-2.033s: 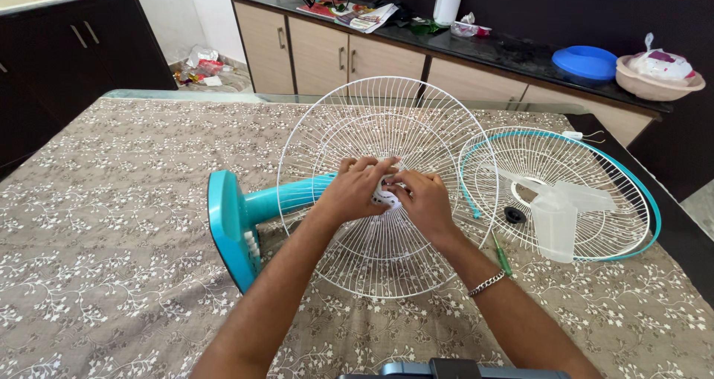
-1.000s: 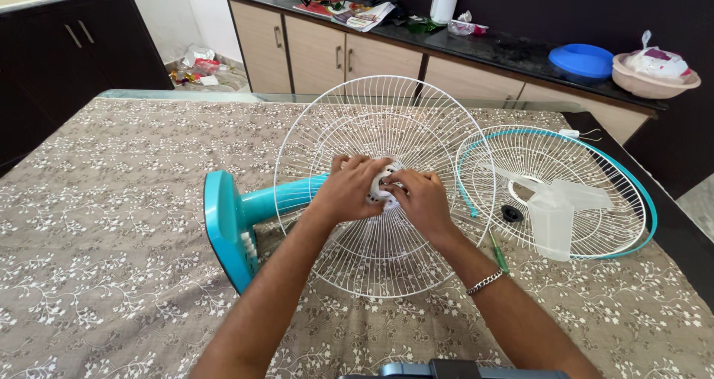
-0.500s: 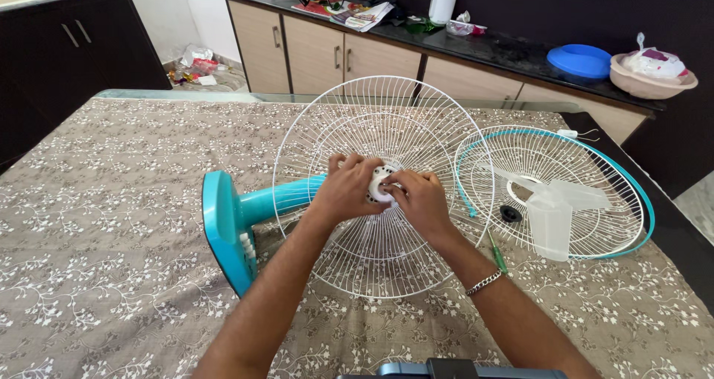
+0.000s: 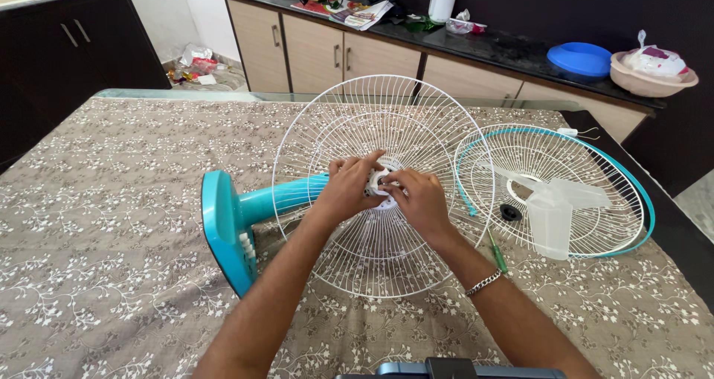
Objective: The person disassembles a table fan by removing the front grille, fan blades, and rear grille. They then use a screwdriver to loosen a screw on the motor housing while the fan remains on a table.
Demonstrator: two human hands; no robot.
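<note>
Both hands meeting at white hub ring (image 4: 377, 180) in centre of wire fan guard (image 4: 383, 111). Left hand (image 4: 348, 188) fingers curling around ring's left edge, right hand (image 4: 418, 197) fingertips pinching right edge; ring lying directly between 2 hands, equally near.

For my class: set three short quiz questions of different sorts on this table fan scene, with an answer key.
1. True or false: both hands touch the white hub ring at the centre of the upright wire guard.
2. Which lies on the second guard, the one with the teal rim? A) a screwdriver B) the translucent fan blade C) a cup
3. What colour is the fan base?

Key
1. True: the left hand and right hand are on the hub ring of the upright wire guard.
2. B: the translucent fan blade lies on the second guard.
3. Teal, the fan base.
</note>
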